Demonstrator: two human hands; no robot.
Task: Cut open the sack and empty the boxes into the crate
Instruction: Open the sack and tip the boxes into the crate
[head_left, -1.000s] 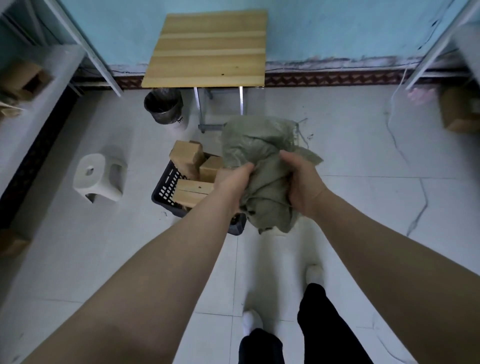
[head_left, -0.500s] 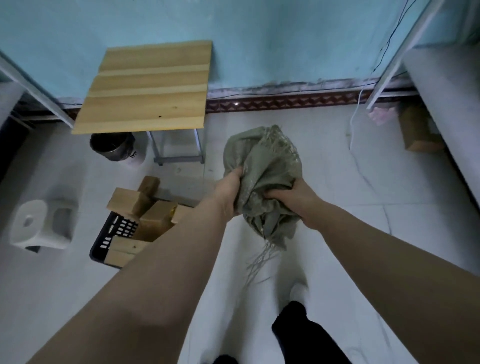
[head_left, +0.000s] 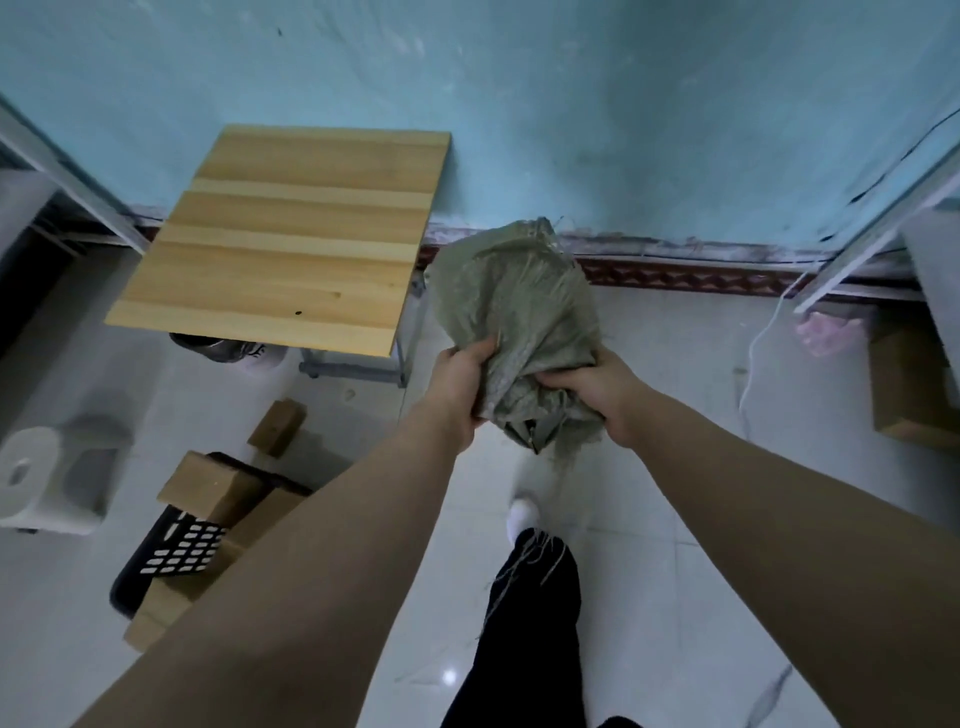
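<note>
A crumpled grey-green woven sack (head_left: 514, 306) is held up in front of me, loose threads hanging from its lower end. My left hand (head_left: 457, 382) grips its left side and my right hand (head_left: 597, 389) grips its right side, both closed on the cloth. Down at the left, a black slotted crate (head_left: 171, 551) stands on the floor with several brown cardboard boxes (head_left: 213, 486) piled in it, partly hidden by my left forearm. One small box (head_left: 277, 427) lies on the tiles just beyond the crate.
A wooden-topped table (head_left: 291, 244) stands against the blue wall, a dark bin (head_left: 213, 348) under it. A white stool (head_left: 47, 473) is at the far left. A cardboard box (head_left: 909, 384) and pink bag (head_left: 826, 330) sit at the right under a shelf. My legs stand on white tiles.
My view has swung right and up, so the crate has slid to the lower left. Both hands have kept bunching the sack, which now sits higher, near the wall's base.
</note>
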